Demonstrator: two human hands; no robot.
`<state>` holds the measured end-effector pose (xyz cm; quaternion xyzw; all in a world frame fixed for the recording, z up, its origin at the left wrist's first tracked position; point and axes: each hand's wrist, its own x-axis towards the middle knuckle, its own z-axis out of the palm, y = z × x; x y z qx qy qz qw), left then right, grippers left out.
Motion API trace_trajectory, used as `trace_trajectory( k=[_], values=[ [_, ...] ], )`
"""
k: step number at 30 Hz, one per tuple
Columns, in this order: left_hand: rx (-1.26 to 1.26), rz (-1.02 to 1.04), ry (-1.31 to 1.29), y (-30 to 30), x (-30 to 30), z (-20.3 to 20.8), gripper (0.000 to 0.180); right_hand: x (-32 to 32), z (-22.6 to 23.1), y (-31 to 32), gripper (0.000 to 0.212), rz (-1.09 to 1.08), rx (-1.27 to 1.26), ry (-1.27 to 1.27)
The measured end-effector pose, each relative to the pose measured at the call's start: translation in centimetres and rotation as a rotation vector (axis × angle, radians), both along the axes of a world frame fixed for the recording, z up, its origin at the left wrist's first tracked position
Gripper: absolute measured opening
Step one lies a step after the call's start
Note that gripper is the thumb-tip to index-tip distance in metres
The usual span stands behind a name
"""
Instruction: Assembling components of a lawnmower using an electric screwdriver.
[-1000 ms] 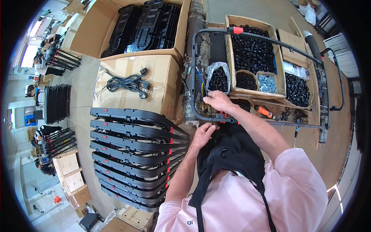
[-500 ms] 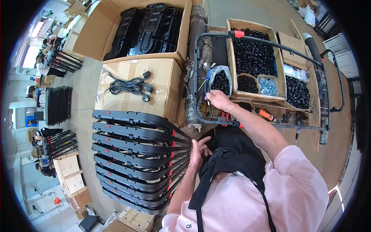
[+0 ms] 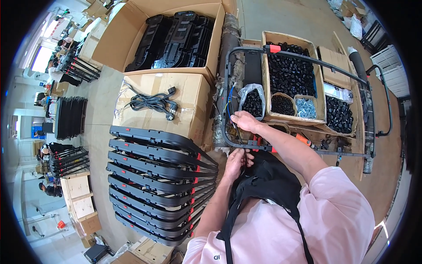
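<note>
Pinched between the thumb and fingers of the right hand (image 3: pixel 245 122) is a dark cable (image 3: pixel 237 130), its loose blue and yellow wires (image 3: pixel 230 99) pointed toward eleven o'clock from the fingertips. Straight below, at six o'clock from that hand, the left hand (image 3: pixel 237 163) is held with its fingers bent beside the lower run of the cable; whether they are pressed together on it cannot be told. The cable is stretched between the two hands, across the lower left corner of a black tube frame (image 3: pixel 334 68).

From the right hand, a plastic bag (image 3: pixel 243 90) of black parts is set close by at one o'clock. Farther off, between one and two, a box (image 3: pixel 265 75) is filled with black knobs; screws (image 3: pixel 305 108) are kept between two and three. At nine o'clock a coiled cord (image 3: pixel 151 102) is laid on a carton (image 3: pixel 196 105). Black curved frames (image 3: pixel 154 165) are stacked at nine o'clock from the left hand.
</note>
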<state>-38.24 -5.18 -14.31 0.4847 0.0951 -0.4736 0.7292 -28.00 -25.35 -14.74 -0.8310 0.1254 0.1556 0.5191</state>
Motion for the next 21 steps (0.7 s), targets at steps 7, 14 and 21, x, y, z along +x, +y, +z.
trace_trajectory(
  k=[7,14,21],
  values=[
    [0.107,0.122,-0.02,-1.5,-1.0,0.1,0.026,-0.3,0.3,-1.2,0.039,0.029,0.079,0.027],
    [0.126,0.223,-0.069,-1.9,-1.9,-0.8,0.027,-0.1,2.5,-10.0,0.023,0.006,-0.329,-0.066],
    [0.127,0.265,-0.08,-2.3,-2.2,-0.8,0.027,2.2,3.2,-11.8,0.023,-0.045,-0.633,-0.087]
  ],
)
